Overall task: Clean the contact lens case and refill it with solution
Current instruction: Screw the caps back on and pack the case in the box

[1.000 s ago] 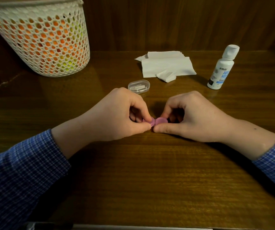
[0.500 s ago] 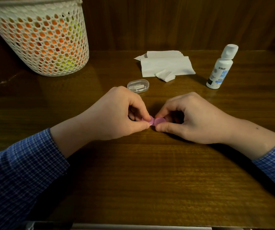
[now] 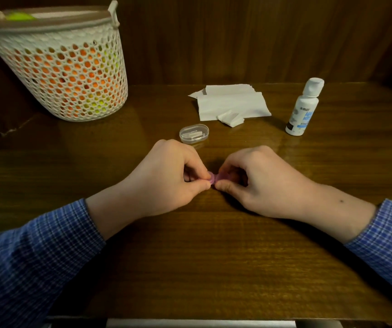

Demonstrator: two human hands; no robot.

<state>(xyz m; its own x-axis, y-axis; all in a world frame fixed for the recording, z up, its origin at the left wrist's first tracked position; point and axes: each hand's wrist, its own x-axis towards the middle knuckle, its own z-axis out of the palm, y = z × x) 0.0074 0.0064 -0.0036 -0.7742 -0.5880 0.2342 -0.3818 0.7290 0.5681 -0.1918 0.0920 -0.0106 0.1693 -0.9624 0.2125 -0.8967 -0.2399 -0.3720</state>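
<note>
Pink plastic contact lens case [image 3: 214, 178], small and round-lobed, is sitting low over the middle of the dark brown wooden table [image 3: 213, 256], almost wholly hidden between the two hands. Judging by the hold, the opening step is in hand: the caps are probably being unscrewed or worked loose, though whether either cap is turning cannot be told. The left hand [image 3: 166, 178] is pinching the case's left end, thumb underneath and curled fingers closing over the top; the right hand [image 3: 258, 181] is pinching the right end the same way, its thumb lying flat along the near side. Both wrists are resting low, near or on the wood, with forearms in blue checked sleeves [image 3: 36, 256] angling inward from the near corners. The next move is likely calling for opposite twisting force from the two pinches, then a free hand for wiping or pouring. Beyond the hands, a clear oval plastic box [image 3: 194, 133] is lying just behind the left knuckles; folded white paper tissues [image 3: 231, 104] are lying farther back, and a white solution bottle with a closed cap [image 3: 305, 107] is standing upright to the right, well apart. A white perforated basket holding orange and green contents [image 3: 67, 67] is standing at the far left.
</note>
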